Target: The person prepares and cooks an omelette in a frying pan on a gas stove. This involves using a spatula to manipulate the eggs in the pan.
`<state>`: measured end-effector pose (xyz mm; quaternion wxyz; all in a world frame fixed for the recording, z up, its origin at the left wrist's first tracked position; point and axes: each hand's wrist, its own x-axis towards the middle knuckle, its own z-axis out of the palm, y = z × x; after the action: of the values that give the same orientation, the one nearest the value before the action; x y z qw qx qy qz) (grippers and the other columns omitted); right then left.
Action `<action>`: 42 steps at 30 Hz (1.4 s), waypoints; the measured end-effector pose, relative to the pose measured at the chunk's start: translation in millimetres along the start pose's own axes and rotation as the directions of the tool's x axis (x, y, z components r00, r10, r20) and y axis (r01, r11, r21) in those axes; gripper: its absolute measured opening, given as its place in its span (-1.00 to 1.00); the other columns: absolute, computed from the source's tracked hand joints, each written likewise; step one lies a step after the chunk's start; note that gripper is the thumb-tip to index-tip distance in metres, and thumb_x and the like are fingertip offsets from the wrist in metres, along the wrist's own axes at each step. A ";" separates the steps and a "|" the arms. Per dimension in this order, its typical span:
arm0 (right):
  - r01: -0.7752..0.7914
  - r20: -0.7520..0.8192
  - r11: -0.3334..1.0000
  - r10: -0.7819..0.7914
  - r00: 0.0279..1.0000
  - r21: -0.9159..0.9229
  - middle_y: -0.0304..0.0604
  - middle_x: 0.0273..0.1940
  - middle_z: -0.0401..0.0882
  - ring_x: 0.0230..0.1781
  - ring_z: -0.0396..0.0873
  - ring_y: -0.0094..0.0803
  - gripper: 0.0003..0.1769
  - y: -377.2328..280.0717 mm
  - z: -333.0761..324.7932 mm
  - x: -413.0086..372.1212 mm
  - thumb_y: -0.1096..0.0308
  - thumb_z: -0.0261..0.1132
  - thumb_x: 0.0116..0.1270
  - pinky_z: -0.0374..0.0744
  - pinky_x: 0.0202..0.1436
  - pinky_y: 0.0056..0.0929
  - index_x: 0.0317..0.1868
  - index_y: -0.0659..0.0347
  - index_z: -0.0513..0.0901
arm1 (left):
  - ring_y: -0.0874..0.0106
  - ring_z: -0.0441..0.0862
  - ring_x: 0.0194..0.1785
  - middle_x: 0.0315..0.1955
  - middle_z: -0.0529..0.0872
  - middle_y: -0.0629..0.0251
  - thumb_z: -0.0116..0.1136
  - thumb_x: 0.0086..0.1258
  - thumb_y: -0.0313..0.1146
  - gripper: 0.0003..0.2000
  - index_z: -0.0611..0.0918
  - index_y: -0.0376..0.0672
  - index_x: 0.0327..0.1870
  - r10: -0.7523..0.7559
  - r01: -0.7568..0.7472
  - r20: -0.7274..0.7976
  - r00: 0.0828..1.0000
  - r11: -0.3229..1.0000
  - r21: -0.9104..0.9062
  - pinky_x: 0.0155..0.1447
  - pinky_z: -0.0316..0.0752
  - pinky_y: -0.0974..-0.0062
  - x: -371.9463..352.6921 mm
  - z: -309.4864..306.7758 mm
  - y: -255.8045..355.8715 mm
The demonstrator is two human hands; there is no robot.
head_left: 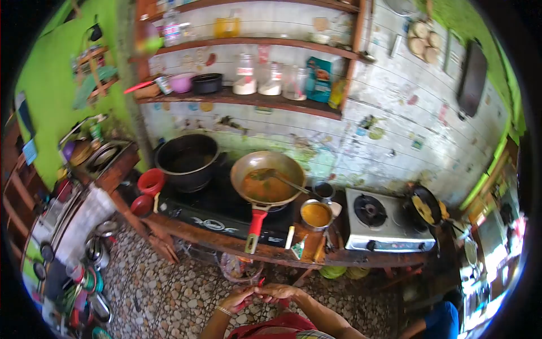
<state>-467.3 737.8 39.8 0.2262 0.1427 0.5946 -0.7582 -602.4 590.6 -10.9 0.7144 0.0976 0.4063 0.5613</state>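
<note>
Low in the picture, in front of my body, my left hand (239, 299) and my right hand (278, 291) meet with their fingers pressed together. A small red thing (261, 281) pokes up from between the fingertips; its kind is too small to make out. Both hands are closed around it. Beyond them, the red handle (257, 223) of a wok (237, 169) points toward me. The wok sits on the black stove and holds orange-brown broth, with a ladle (282, 179) leaning in it. To its right stands a small pot (316, 215) of orange liquid.
A large black pot (187, 161) is on the stove's left side, beside red plastic containers (151, 182). On the right, a silver stove (389, 220) carries a frying pan (426, 206) with yellow food. A plastic-lined bin (240, 268) stands below; another person's blue sleeve (443, 322) shows lower right.
</note>
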 end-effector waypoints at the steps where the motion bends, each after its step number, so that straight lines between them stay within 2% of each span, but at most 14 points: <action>1: -0.015 0.003 1.000 0.015 1.000 0.005 -0.51 -0.63 0.17 -0.68 0.07 -0.74 -0.50 3.7 2.1 -7.1 -0.24 -0.03 0.25 0.06 -0.65 -0.73 -0.40 0.05 0.42 | 0.57 0.57 -0.23 -0.21 0.62 0.30 0.02 0.34 -0.26 -0.66 0.43 -0.26 0.04 0.008 -0.018 0.111 0.994 0.996 0.090 -0.20 0.48 0.65 -0.4 -0.8 -0.1; 4: -0.097 0.075 0.992 0.090 0.993 0.086 -0.50 -0.63 0.19 -0.66 0.13 -0.72 -0.46 24.4 3.0 -14.6 -0.26 0.01 0.22 0.12 -0.64 -0.69 -0.39 0.09 0.48 | 0.72 0.23 -0.55 -0.43 0.55 0.48 0.04 0.33 -0.33 -0.70 0.46 -0.20 0.05 -0.073 0.060 0.051 0.996 0.972 0.228 -0.46 0.22 0.77 0.2 7.9 -6.9; 8: -0.056 -0.024 0.993 0.058 0.998 0.107 -0.49 -0.67 0.15 -0.68 0.10 -0.69 -0.47 18.9 18.0 -31.5 -0.23 0.05 0.22 0.12 -0.63 -0.65 -0.44 0.13 0.45 | 0.72 0.30 -0.57 -0.51 0.56 0.50 0.17 0.24 -0.34 -0.75 0.56 -0.24 -0.10 0.020 -0.015 -0.010 1.000 0.929 0.369 -0.50 0.23 0.73 -7.5 21.4 -1.6; 10: -0.196 0.017 0.971 0.200 0.980 -0.135 -0.42 -0.65 0.26 -0.67 0.20 -0.63 -0.49 29.9 4.4 -24.7 -0.16 0.08 0.24 0.21 -0.59 -0.57 -0.23 0.18 0.49 | 0.73 0.31 -0.57 -0.54 0.54 0.51 0.19 0.22 -0.34 -0.77 0.58 -0.24 -0.15 0.095 -0.079 -0.020 0.995 0.914 0.398 -0.50 0.23 0.73 -10.7 21.5 5.4; 12: -0.164 0.025 0.977 0.169 0.985 -0.133 -0.31 -0.63 0.34 -0.63 0.31 -0.50 -0.42 35.5 1.0 -20.2 -0.16 0.05 0.25 0.28 -0.57 -0.46 -0.08 0.23 0.51 | 0.74 0.33 -0.57 -0.57 0.53 0.52 0.21 0.21 -0.34 -0.79 0.60 -0.25 -0.19 0.170 -0.142 -0.028 0.985 0.892 0.429 -0.51 0.23 0.73 -14.7 25.2 14.2; 13: 0.273 -0.020 0.873 -0.307 0.952 -0.403 -0.30 -0.66 0.34 -0.63 0.32 -0.51 -0.42 58.6 -3.9 -7.8 -0.20 0.01 0.25 0.32 -0.54 -0.47 -0.29 0.24 0.54 | 0.74 0.32 -0.57 -0.57 0.53 0.52 0.19 0.22 -0.35 -0.79 0.58 -0.24 -0.18 0.193 -0.134 -0.065 0.979 0.851 0.508 -0.51 0.22 0.74 -17.3 30.0 19.2; 14: 0.582 0.072 0.513 -0.709 0.702 -0.631 -0.28 -0.70 0.34 -0.63 0.32 -0.51 -0.36 68.8 -8.1 -0.7 -0.23 -0.02 0.25 0.35 -0.50 -0.47 -0.49 0.24 0.57 | 0.74 0.32 -0.57 -0.57 0.52 0.52 0.18 0.23 -0.35 -0.79 0.56 -0.24 -0.16 0.221 -0.123 -0.098 0.970 0.802 0.584 -0.52 0.22 0.74 -17.5 33.0 23.1; 15: 0.587 0.079 0.509 -0.710 0.700 -0.630 -0.28 -0.70 0.34 -0.63 0.32 -0.51 -0.36 51.4 -3.1 -9.2 -0.23 -0.02 0.25 0.35 -0.50 -0.47 -0.49 0.24 0.57 | 0.74 0.32 -0.57 -0.57 0.52 0.52 0.18 0.23 -0.35 -0.79 0.56 -0.24 -0.16 0.226 -0.125 -0.102 0.969 0.801 0.585 -0.52 0.22 0.74 -13.8 33.8 22.7; 18: 0.367 -0.090 0.727 -0.505 0.858 -0.580 -0.26 -0.66 0.38 -0.60 0.34 -0.47 -0.40 17.9 7.8 -24.8 -0.18 -0.03 0.28 0.37 -0.46 -0.46 -0.49 0.25 0.55 | 0.76 0.30 -0.57 -0.56 0.52 0.53 0.15 0.26 -0.36 -0.79 0.53 -0.22 -0.13 0.387 -0.288 -0.119 0.914 0.828 0.481 -0.52 0.20 0.76 -8.9 35.8 15.7; 20: -0.005 -0.284 0.897 -0.135 0.949 -0.442 -0.25 -0.65 0.39 -0.58 0.34 -0.52 -0.39 16.0 5.2 -17.2 -0.17 -0.04 0.30 0.35 -0.45 -0.47 -0.55 0.25 0.51 | 0.76 0.28 -0.58 -0.57 0.50 0.55 0.11 0.28 -0.38 -0.80 0.50 -0.21 -0.12 0.338 -0.273 -0.061 0.939 0.842 0.464 -0.53 0.18 0.77 -11.1 36.8 20.1; 24: 0.122 -0.047 0.937 -0.145 0.988 -0.327 -0.36 -0.60 0.34 -0.55 0.26 -0.58 -0.44 31.0 -4.3 -5.7 -0.16 -0.04 0.31 0.29 -0.44 -0.53 -0.55 0.18 0.46 | 0.72 0.30 -0.56 -0.51 0.54 0.46 0.01 0.34 -0.40 -0.77 0.48 -0.28 -0.04 0.249 -0.148 -0.151 0.957 0.862 0.484 -0.51 0.23 0.68 -18.5 26.7 11.2; 31: 0.149 0.154 0.962 -0.115 0.981 -0.230 -0.43 -0.61 0.22 -0.64 0.06 -0.69 -0.51 51.5 1.7 24.8 -0.02 -0.08 0.39 0.09 -0.57 -0.62 -0.58 0.13 0.39 | 0.64 0.36 -0.50 -0.47 0.52 0.39 0.03 0.34 -0.35 -0.76 0.49 -0.28 -0.05 0.260 -0.246 -0.352 0.899 0.966 0.085 -0.44 0.27 0.69 -32.5 7.9 -34.2; 40: 0.011 0.084 0.999 -0.007 0.996 -0.050 -0.44 -0.65 0.25 -0.69 0.06 -0.70 -0.56 26.9 15.0 44.9 0.00 -0.01 0.36 0.04 -0.62 -0.63 -0.57 0.12 0.44 | 0.69 0.38 -0.53 -0.58 0.50 0.47 0.07 0.32 -0.27 -0.79 0.52 -0.18 -0.14 0.376 -0.343 -0.479 0.793 0.926 0.159 -0.45 0.33 0.71 -48.6 4.4 -33.8; 42: -0.042 0.050 0.977 0.032 0.998 0.211 -0.43 -0.63 0.22 -0.67 0.05 -0.69 -0.58 30.2 16.3 54.1 0.01 -0.03 0.37 0.03 -0.61 -0.64 -0.55 0.09 0.41 | 0.67 0.41 -0.52 -0.55 0.54 0.43 0.09 0.31 -0.28 -0.77 0.51 -0.19 -0.11 0.370 -0.348 -0.514 0.774 0.926 0.143 -0.46 0.32 0.70 -50.4 8.7 -20.0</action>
<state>-497.4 706.9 -7.6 0.2377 0.1593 0.5022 -0.8160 -584.0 542.0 6.6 0.4512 0.0282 0.5730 0.6836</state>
